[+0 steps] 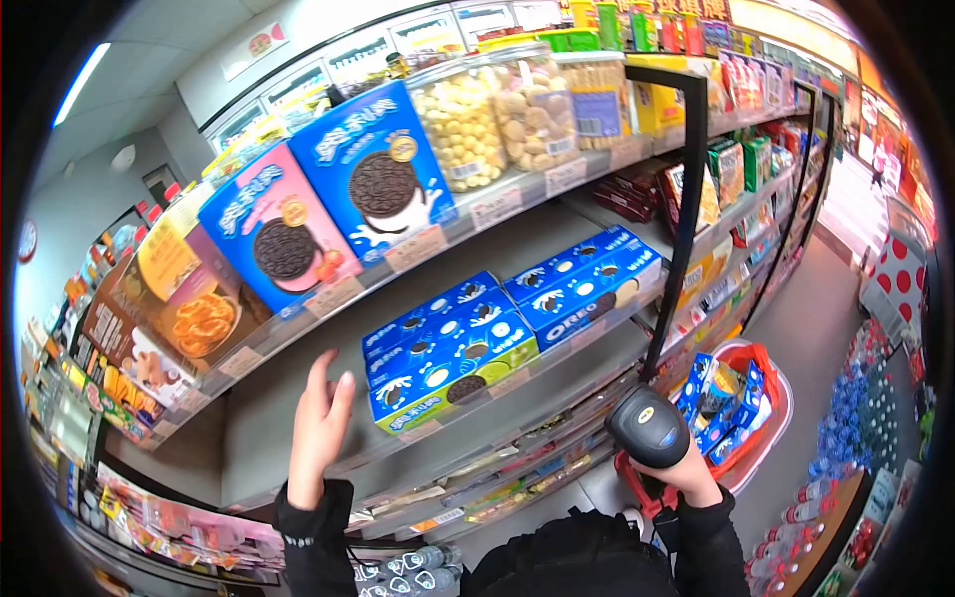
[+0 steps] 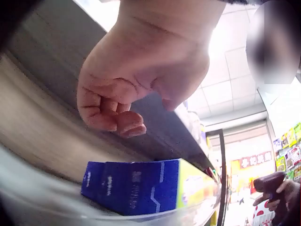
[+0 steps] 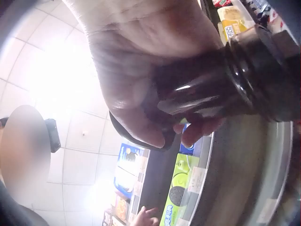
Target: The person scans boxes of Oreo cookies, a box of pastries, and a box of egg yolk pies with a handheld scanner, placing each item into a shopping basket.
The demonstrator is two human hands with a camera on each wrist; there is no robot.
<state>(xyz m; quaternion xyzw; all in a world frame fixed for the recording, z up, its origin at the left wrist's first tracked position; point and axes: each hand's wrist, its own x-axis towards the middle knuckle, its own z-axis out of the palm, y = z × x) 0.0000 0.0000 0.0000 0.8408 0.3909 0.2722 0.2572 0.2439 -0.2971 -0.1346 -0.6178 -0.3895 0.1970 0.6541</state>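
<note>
My right hand [image 1: 693, 472] grips a black handheld barcode scanner [image 1: 649, 426] by its handle, to the right of the shelf. The handle [image 3: 202, 87] crosses the palm in the right wrist view. Empty, my left hand [image 1: 320, 423] is held over the middle shelf, left of a row of blue and green Oreo boxes [image 1: 448, 348]. Its fingers bend loosely in the left wrist view, above the blue end of a box [image 2: 134, 188]. A second row of blue Oreo boxes [image 1: 587, 284] lies to the right on the same shelf.
Larger Oreo boxes [image 1: 373, 169] and clear jars of snacks [image 1: 458, 124] stand on the upper shelf. A black upright post [image 1: 679, 219] divides the shelving. On the floor at right, a red basket [image 1: 774, 373] holds blue packs. Bottles [image 1: 841, 423] line the aisle's far side.
</note>
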